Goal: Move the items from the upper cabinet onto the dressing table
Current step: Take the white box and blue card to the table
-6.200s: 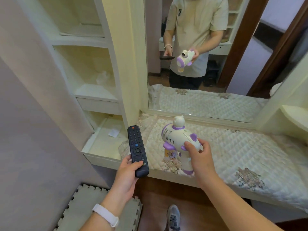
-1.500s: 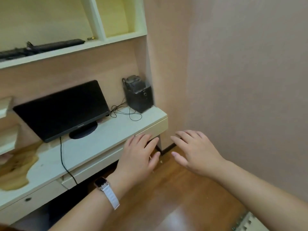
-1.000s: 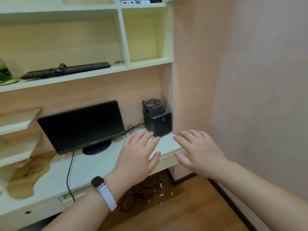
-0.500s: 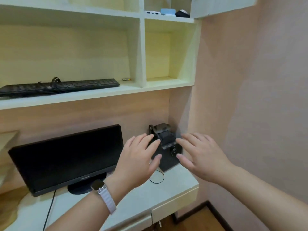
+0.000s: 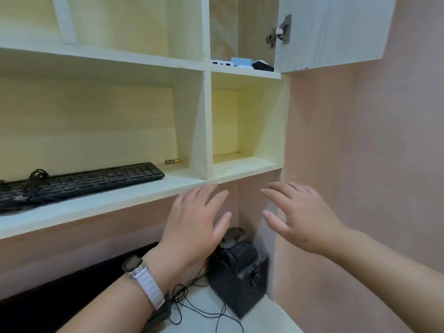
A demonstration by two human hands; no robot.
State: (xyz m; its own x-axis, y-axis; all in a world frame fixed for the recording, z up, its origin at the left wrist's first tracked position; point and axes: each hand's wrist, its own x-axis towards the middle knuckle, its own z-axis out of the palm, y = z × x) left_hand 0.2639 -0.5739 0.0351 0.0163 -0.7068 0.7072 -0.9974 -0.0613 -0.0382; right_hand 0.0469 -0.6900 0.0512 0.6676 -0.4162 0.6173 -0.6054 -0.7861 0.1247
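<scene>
Both hands are up in the middle of the frame, flat and wide open, holding nothing and touching nothing. The left hand (image 5: 194, 222) has a watch (image 5: 141, 277) with a pale strap on its wrist. The right hand (image 5: 300, 217) is just beside it. The things to move sit in the upper cabinet (image 5: 242, 34) at the top: a white box (image 5: 222, 63), a blue box (image 5: 241, 61) and a black thing (image 5: 262, 65). The cabinet door (image 5: 331, 30) hangs open. No writing can be read

Soft even light, slight blur, wide-angle bowing
</scene>
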